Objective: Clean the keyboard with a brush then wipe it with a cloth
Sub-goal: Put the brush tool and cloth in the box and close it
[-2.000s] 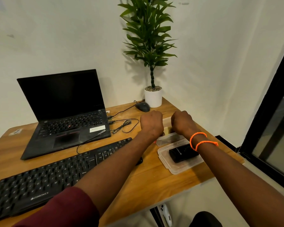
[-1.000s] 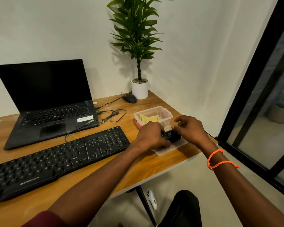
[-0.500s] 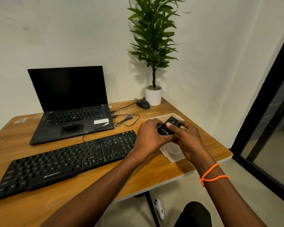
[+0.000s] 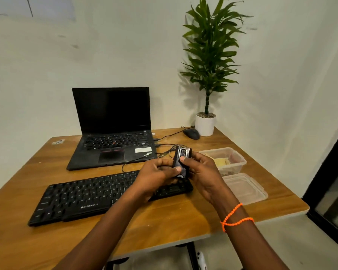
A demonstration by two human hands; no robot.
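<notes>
Both hands meet above the right end of the keyboard. The left hand and the right hand are each clamped on a small black brush case, held upright between them; the right thumb presses on its face, the left thumb on its lower edge. A moment ago this case lay on the clear lid near the surface's right edge; it has since been lifted off and carried over the keyboard, and the lid now lies bare. That suggests the brushing step is about to start, though no bristles show yet, so the case probably needs opening or sliding first.

The keyboard lies along the front of the wooden surface, untouched. Just behind the lid stands an open plastic tub holding a yellowish cloth, waiting for the wipe. Further back are a laptop, a mouse, and a potted plant at the far right corner.
</notes>
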